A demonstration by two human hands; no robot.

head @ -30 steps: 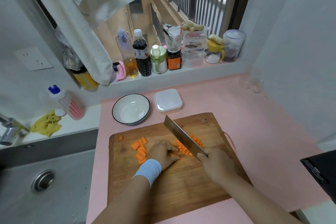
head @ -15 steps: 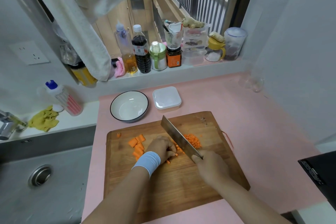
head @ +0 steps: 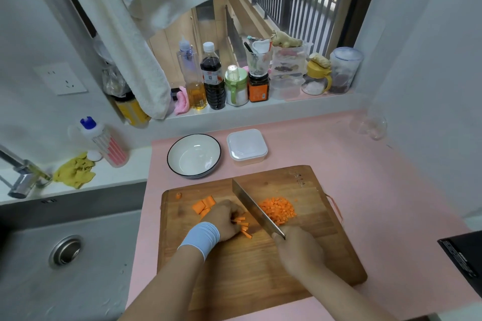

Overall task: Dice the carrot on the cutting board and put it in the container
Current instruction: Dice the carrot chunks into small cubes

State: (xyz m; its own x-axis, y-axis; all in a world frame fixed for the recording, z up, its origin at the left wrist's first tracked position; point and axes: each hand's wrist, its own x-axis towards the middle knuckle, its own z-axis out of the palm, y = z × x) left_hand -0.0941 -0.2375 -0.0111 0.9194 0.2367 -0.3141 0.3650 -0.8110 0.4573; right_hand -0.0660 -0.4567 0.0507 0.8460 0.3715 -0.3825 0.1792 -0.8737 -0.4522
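Observation:
A wooden cutting board lies on the pink counter. My left hand, with a pale blue wristband, has its fingers curled over a bundle of carrot sticks and holds them down. My right hand grips the handle of a cleaver, whose blade slants across the board just right of the sticks. A heap of diced carrot lies right of the blade. Larger carrot chunks lie left of my left hand. A white square container with its lid on stands behind the board.
A white bowl with a dark rim stands left of the container. The sink lies to the left, with a tap and a yellow cloth. Bottles and jars line the window sill. A black object is at the right edge.
The cleaver has worked leftward through the sticks, and the diced heap right of the blade has grown. My left hand has drawn back along the sticks.

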